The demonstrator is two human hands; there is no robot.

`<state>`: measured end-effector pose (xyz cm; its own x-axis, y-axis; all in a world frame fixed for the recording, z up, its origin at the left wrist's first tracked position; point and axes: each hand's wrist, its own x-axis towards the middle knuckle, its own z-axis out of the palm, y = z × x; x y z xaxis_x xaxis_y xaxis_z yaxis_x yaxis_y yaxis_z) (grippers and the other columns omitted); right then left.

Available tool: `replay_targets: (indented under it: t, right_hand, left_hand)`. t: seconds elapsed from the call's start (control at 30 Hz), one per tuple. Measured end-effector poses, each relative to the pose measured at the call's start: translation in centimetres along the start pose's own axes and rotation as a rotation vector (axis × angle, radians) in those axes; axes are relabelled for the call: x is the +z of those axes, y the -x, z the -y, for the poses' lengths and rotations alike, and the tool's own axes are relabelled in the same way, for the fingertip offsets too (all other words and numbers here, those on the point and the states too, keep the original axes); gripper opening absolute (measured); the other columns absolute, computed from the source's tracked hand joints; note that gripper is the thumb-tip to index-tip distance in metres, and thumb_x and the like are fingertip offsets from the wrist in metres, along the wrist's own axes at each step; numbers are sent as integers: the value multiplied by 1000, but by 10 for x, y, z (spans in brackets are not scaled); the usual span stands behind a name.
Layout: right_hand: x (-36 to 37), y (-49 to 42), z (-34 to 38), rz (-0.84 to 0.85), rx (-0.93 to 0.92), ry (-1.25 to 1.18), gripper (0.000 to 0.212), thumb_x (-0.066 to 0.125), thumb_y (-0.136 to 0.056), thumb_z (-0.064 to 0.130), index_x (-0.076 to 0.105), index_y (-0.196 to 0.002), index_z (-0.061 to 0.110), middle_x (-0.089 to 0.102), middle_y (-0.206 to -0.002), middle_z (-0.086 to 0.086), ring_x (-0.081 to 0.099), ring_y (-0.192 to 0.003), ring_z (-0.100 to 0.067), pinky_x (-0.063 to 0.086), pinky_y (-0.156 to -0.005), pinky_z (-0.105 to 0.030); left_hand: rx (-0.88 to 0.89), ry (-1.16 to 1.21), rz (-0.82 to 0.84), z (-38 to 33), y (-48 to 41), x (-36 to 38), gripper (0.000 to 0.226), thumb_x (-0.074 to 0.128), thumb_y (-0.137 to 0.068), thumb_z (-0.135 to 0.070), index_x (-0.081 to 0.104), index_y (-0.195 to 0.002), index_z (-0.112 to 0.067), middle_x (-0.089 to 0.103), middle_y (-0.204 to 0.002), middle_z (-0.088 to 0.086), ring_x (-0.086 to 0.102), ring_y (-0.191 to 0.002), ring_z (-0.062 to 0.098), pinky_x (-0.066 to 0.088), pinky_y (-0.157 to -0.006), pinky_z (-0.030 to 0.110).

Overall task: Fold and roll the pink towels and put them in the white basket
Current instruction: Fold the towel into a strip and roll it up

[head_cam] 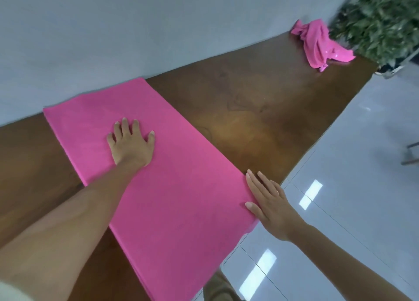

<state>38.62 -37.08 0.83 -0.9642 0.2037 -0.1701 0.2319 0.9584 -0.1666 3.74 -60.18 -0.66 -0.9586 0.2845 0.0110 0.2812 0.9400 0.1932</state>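
The right hand (269, 206) lies flat, fingers straight, against the 4 o'clock edge of the flat pink cloth towel (172, 187) spread on the brown wooden surface (249, 110). Toward 11 o'clock the left hand (131, 145) presses it, fingers splayed, grasping nothing. At 1 o'clock, well apart, a crumpled pink towel (317, 42) lies beside a green leafy plant (381, 21).

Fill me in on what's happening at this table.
A person is smoothing a pink towel spread on the brown table. The left hand presses flat on its middle, fingers spread, while the right hand rests open against the towel's right edge. A second pink towel lies crumpled at the far end near a plant. No roll yet; the white basket is out of view.
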Motion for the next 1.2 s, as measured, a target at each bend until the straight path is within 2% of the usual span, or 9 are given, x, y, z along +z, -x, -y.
replay_targets:
  t: [0.3,0.47,0.57,0.67,0.77,0.87,0.97,1.07,1.2]
  right_hand:
    - [10,13,0,-17,42,-67,82,-17,-92,72,-14,-159,25,-15,-167,14,-22,-151,-4,-8,-126,-35]
    - [15,10,-3,-19,49,-96,81,-14,-92,72,-20,-157,24,-20,-166,12,-25,-150,-5,-7,-126,-39]
    - [16,9,-2,-29,58,-148,81,-12,-92,75,-17,-157,27,-19,-166,14,-25,-150,-3,-7,-126,-40]
    - [14,4,-4,-45,82,-293,84,4,-89,79,-6,-159,33,-13,-164,21,-24,-148,4,-13,-124,-34]
    - [12,0,-9,-109,110,-483,81,25,-88,80,25,-156,38,5,-161,28,-9,-149,9,-4,-125,-34]
    - [8,-4,-10,-232,178,-628,44,54,-95,58,57,-133,36,30,-155,24,20,-148,-1,19,-124,-44]
    - [3,-10,-2,-277,267,-560,22,70,-92,37,62,-113,31,37,-155,14,30,-144,-12,26,-119,-44]
    - [-7,-13,-1,-177,322,-471,21,69,-91,45,61,-100,28,29,-162,5,17,-150,-18,23,-119,-42]
    - [-13,-9,-8,-120,274,-353,34,59,-91,61,60,-86,27,25,-165,7,7,-154,-20,20,-121,-43]
  left_hand:
    - [19,-38,66,-1,-3,-2,72,22,-103,-60,19,-160,-16,11,-168,14,8,-154,37,13,-122,57]
    - [9,-2,107,-12,-18,-19,60,47,-101,-46,39,-148,-10,34,-153,22,32,-140,43,29,-113,55]
    - [252,66,77,-28,-31,-24,50,57,-98,-24,48,-144,-7,47,-144,21,48,-129,41,40,-108,50]
    - [499,194,126,-54,-40,-23,36,59,-98,-11,60,-132,-3,57,-136,19,53,-125,37,41,-108,43]
    - [577,226,206,-80,-45,-22,30,60,-98,-9,64,-128,-11,59,-131,9,55,-120,26,43,-106,39]
    - [595,152,284,-96,-52,-21,33,57,-96,-3,64,-126,-15,57,-131,5,55,-118,23,43,-105,39]
    - [587,71,320,-103,-60,-23,27,57,-96,-1,63,-120,-14,51,-119,4,58,-107,26,47,-99,43]
    - [585,23,341,-104,-66,-25,14,60,-95,-4,62,-104,-14,45,-105,0,58,-94,28,49,-89,42]
    - [575,-47,365,-102,-66,-32,8,61,-100,-19,57,-93,-18,47,-112,4,57,-92,26,49,-89,43]
